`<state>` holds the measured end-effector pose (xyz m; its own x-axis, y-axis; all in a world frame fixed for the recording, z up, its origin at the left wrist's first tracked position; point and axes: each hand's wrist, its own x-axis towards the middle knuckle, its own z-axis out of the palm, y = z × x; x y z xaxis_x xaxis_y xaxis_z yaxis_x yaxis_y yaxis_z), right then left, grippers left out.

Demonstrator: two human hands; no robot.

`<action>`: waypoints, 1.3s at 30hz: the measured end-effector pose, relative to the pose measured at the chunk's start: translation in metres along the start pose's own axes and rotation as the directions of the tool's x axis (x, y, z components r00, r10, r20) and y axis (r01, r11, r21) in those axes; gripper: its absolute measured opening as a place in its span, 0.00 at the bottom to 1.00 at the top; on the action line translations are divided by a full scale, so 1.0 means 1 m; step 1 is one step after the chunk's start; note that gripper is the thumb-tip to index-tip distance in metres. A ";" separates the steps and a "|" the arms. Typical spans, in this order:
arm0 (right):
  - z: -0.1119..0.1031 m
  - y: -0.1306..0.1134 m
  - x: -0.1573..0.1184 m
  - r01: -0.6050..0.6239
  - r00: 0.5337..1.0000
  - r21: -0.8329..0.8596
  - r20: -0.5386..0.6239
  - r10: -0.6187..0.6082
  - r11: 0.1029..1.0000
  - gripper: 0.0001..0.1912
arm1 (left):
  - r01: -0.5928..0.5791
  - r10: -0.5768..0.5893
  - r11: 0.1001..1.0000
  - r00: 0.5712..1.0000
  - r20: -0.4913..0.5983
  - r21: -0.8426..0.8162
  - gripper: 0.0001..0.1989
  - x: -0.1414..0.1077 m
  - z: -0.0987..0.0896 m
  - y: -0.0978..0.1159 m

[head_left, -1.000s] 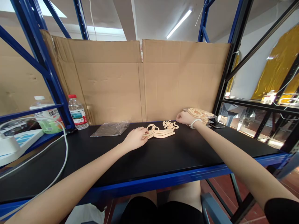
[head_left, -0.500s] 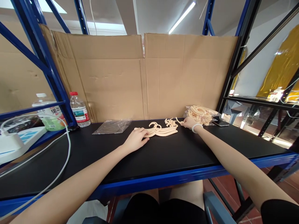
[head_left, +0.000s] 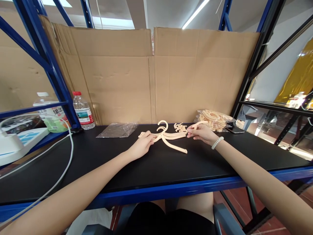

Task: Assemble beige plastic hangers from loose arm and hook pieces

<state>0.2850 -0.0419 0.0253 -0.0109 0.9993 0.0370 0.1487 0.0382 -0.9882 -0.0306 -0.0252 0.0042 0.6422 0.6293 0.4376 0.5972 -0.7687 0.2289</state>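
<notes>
My left hand [head_left: 143, 145] is closed around the left arm of a beige clothes hanger [head_left: 174, 148]. That hanger's hook points up, and its right arm slants toward me over the black tabletop. Behind it lie more beige hanger arms [head_left: 174, 135], stacked close together. My right hand [head_left: 201, 134], with a beaded bracelet at the wrist, pinches a short curved beige strip [head_left: 201, 123]. A small pile of beige hooked pieces [head_left: 180, 127] lies just left of my right fingers. Other beige ends show behind my left fingers, partly hidden.
A clear bag of beige parts [head_left: 214, 119] and a phone [head_left: 236, 129] lie at the back right. A flat plastic bag [head_left: 117, 130] is at the back left, near a red-capped bottle [head_left: 83, 112]. A white cable [head_left: 72, 156] loops at left. Cardboard [head_left: 117, 81] stands behind.
My left hand has separated one hanger from the stack, its right arm swinging toward me. My right hand has drawn slightly nearer from beside the bag, with the curved strip held up.
</notes>
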 end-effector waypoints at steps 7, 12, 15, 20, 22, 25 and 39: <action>0.004 0.004 -0.001 -0.086 0.966 0.097 0.253 0.059 0.992 0.09 | 0.111 -0.111 0.994 0.991 -0.079 0.001 0.06 -0.001 -0.001 0.006; 0.010 0.008 -0.001 -0.179 0.938 0.208 0.332 0.103 0.962 0.08 | 0.112 -0.115 0.993 0.989 -0.095 -0.033 0.05 0.000 -0.003 0.007; 0.008 0.004 -0.002 -0.246 0.913 0.225 0.380 0.148 0.943 0.08 | 0.102 -0.106 0.994 0.989 -0.105 -0.043 0.05 0.001 -0.004 0.009; 0.005 0.003 -0.002 -0.301 0.879 0.185 0.434 0.197 0.936 0.07 | 0.092 -0.096 0.995 0.989 -0.113 -0.039 0.05 0.002 -0.006 0.012; 0.005 0.004 -0.001 -0.304 0.875 0.172 0.440 0.203 0.937 0.06 | 0.090 -0.094 0.995 0.989 -0.117 -0.035 0.05 0.003 -0.006 0.013; 0.005 0.004 -0.001 -0.313 0.862 0.142 0.458 0.218 0.939 0.06 | 0.083 -0.087 0.996 0.989 -0.118 -0.036 0.05 0.003 -0.006 0.013; 0.006 0.016 0.005 -0.277 0.900 0.206 0.397 0.179 0.938 0.03 | 0.089 -0.091 0.996 0.988 -0.127 -0.025 0.06 0.003 -0.004 0.016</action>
<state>0.2809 -0.0360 0.0092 -0.3755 0.9044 -0.2026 -0.0616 -0.2425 -0.9682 -0.0211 -0.0362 0.0122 0.5189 0.6773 0.5215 0.6398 -0.7123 0.2885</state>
